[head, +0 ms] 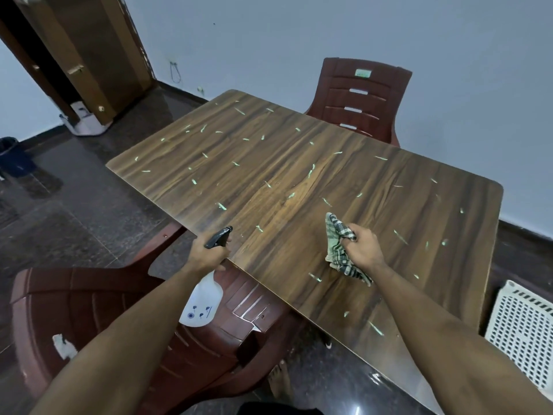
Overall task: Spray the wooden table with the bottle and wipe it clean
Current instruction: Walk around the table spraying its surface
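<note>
The wooden table fills the middle of the view, its dark grain dotted with several pale green scraps. My left hand grips the neck of a white spray bottle with a black trigger head, held at the table's near-left edge with the nozzle pointing over the top. My right hand holds a bunched green-and-white checked cloth just above or on the table surface near the front right; I cannot tell if it touches.
A maroon plastic chair stands at the near left under the bottle. Another maroon chair is at the far side. A white perforated basket sits at the right, a dark bin at far left, a wooden door behind.
</note>
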